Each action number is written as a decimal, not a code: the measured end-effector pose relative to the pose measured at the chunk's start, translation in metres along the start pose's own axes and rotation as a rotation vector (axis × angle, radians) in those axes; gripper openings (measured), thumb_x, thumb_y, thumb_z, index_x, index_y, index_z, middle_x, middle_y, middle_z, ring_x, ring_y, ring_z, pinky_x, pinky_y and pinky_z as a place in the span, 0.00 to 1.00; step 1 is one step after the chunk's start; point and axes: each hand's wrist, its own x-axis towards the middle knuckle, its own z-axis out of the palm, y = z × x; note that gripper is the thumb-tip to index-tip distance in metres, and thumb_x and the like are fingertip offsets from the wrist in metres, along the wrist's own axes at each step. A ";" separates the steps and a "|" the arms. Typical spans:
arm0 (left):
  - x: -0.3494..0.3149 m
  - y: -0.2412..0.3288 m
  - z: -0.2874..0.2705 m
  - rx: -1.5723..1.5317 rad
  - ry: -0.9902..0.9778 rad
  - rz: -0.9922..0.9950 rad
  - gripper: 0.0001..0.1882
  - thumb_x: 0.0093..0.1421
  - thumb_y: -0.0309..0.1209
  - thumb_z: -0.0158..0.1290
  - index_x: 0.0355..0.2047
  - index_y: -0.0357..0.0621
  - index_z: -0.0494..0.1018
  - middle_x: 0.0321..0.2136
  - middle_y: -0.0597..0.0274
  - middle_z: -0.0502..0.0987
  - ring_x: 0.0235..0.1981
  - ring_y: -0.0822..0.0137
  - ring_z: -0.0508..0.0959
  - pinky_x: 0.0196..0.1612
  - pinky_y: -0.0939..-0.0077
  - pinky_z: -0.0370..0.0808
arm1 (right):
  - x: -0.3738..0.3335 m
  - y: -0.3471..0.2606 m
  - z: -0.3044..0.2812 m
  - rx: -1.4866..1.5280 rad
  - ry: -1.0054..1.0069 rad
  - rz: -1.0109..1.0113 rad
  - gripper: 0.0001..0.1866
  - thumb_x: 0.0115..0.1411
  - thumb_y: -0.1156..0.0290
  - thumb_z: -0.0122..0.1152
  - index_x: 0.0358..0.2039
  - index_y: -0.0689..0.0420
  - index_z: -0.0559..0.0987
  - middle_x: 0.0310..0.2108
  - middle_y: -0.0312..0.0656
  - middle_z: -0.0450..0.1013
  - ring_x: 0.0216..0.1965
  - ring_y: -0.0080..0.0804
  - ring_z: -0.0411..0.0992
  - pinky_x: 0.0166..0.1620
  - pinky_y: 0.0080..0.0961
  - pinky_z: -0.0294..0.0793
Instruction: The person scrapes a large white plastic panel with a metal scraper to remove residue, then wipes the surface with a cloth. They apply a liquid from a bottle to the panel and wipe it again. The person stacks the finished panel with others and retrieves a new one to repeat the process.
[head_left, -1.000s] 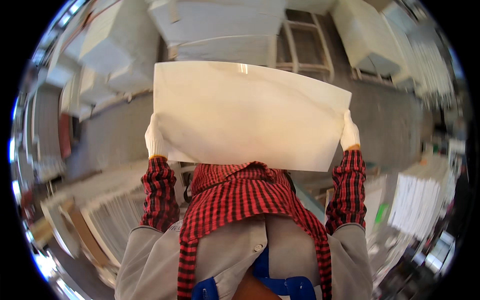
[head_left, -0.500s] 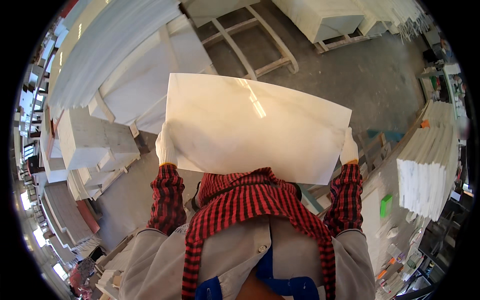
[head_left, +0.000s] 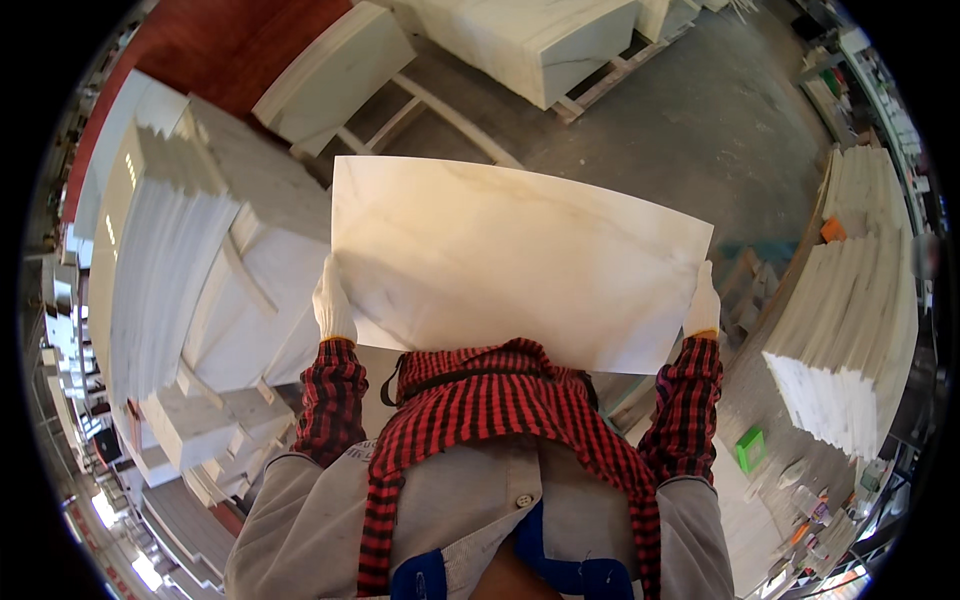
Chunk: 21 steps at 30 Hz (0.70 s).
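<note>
A large white marble-look slab [head_left: 520, 265] with faint grey-brown veining is held out in front of my apron, its broad face toward me. My left hand [head_left: 332, 305], in a white knit glove, grips its left edge. On the opposite edge, my right hand [head_left: 703, 303], gloved the same way, is closed around the slab's right side. The fingers behind the slab are hidden. Its near edge lies close to the red-and-black checked apron [head_left: 480, 400].
To the left, thin slabs [head_left: 165, 270] stand in a tall stack on wooden supports. Pale blocks [head_left: 540, 45] rest on timber bearers at the back. On the right bench are a row of upright slabs [head_left: 840, 330] and a green box [head_left: 750, 449]. A red-brown surface [head_left: 225, 50] lies far left.
My view has turned to the right... the surroundings have shifted, with the left stack and far blocks at new places in view. The slab stays in both hands, at nearly the same spot before me.
</note>
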 end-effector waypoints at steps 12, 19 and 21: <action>0.099 0.067 0.215 -0.028 -0.059 -0.065 0.32 0.66 0.55 0.50 0.48 0.32 0.77 0.43 0.59 0.80 0.43 0.68 0.77 0.48 0.73 0.72 | 0.130 -0.101 -0.037 0.141 0.177 0.018 0.37 0.72 0.41 0.38 0.54 0.68 0.75 0.43 0.38 0.78 0.40 0.27 0.75 0.42 0.25 0.77; 0.119 0.105 0.302 -0.109 -0.075 -0.106 0.34 0.66 0.56 0.50 0.51 0.32 0.75 0.46 0.58 0.79 0.45 0.66 0.77 0.50 0.71 0.73 | 0.185 -0.126 -0.066 0.200 0.343 -0.062 0.38 0.71 0.40 0.42 0.56 0.67 0.75 0.46 0.38 0.76 0.43 0.25 0.71 0.43 0.23 0.75; 0.119 0.109 0.324 -0.143 0.002 -0.088 0.32 0.67 0.55 0.50 0.44 0.32 0.78 0.38 0.61 0.80 0.38 0.67 0.78 0.45 0.74 0.74 | 0.204 -0.160 -0.060 0.110 0.291 -0.032 0.38 0.71 0.40 0.43 0.56 0.67 0.75 0.46 0.38 0.76 0.43 0.25 0.71 0.44 0.22 0.75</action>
